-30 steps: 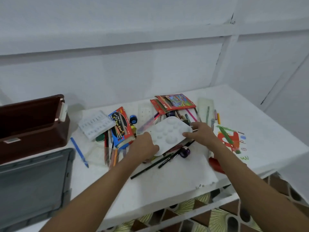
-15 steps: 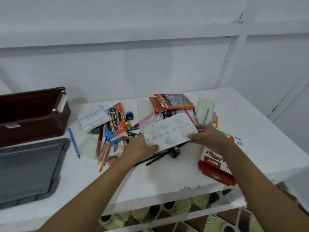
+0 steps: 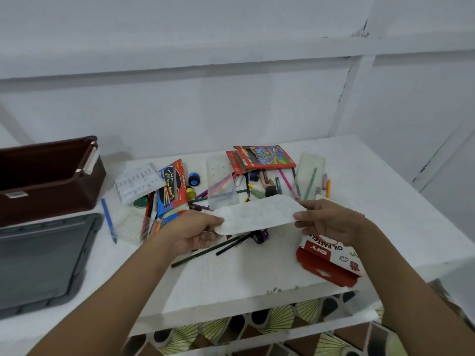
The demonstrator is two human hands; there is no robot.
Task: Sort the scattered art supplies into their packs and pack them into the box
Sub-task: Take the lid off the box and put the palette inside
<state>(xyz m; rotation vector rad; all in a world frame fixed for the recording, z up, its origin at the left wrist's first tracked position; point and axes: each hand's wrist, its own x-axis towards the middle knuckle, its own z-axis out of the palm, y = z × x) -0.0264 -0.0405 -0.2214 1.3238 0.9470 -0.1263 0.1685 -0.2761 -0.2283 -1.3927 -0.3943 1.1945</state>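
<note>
I hold a white paint palette (image 3: 258, 214) lifted above the table, tilted so its wells no longer show. My left hand (image 3: 191, 233) grips its left end and my right hand (image 3: 326, 222) pinches its right end. Under it lie loose pencils (image 3: 213, 249) and a purple paint pot (image 3: 261, 236). A blue and red colour-pencil pack (image 3: 171, 188) lies to the left, a red pencil pack (image 3: 262, 158) at the back, and a red oil pastels box (image 3: 327, 259) under my right wrist. The brown box (image 3: 48, 181) stands open at the far left.
A grey lid (image 3: 43, 258) lies at the table's (image 3: 231, 278) front left. A white plastic tray (image 3: 137, 182), a blue pen (image 3: 109, 220), clear pouches (image 3: 308, 176) and small paint pots (image 3: 194, 179) are scattered across the back. Patterned floor shows below the table's front edge.
Both hands have raised the palette off the pile and tipped it, so its wells have turned out of sight. The camera has shifted a little to the right.
</note>
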